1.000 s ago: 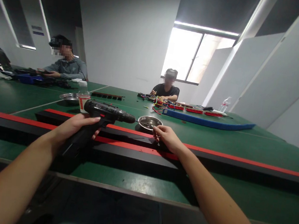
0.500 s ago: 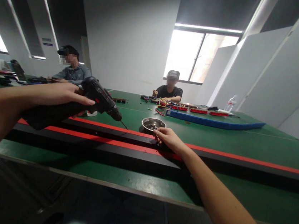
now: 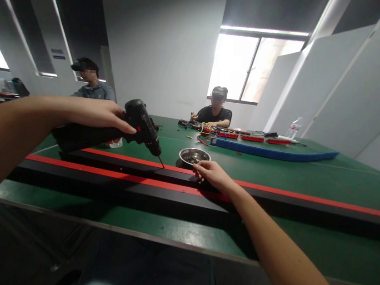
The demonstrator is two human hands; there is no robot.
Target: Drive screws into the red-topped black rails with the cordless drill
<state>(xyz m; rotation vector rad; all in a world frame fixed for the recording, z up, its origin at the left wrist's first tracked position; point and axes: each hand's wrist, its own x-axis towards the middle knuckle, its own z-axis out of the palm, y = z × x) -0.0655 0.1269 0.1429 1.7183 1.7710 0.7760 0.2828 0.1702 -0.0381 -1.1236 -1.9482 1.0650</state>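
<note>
My left hand (image 3: 102, 116) is wrapped round the handle of a black cordless drill (image 3: 141, 124). The drill tilts down to the right, its thin bit pointing at the red top of the far black-and-red bar (image 3: 283, 196); contact cannot be made out. In front of that lies a second black-and-red bar (image 3: 130, 186), parallel to it. My right hand (image 3: 213, 175) is over the bars with its fingertips pinched together beside a shiny metal bowl (image 3: 203, 155). Small dark pieces lie in the bowl. Whatever the pinched fingers hold is too small to tell.
A long blue strip (image 3: 274, 153) lies farther back on the green table (image 3: 342, 187). Behind it are coloured wires (image 3: 204, 132) and red blocks (image 3: 252, 138). A plastic bottle (image 3: 294, 128) stands at the back right. Two people (image 3: 215, 113) sit across the table.
My left hand has carried the drill to the right, and its bit now points more steeply down at the far bar. My right hand stays beside the bowl, almost unmoved.
</note>
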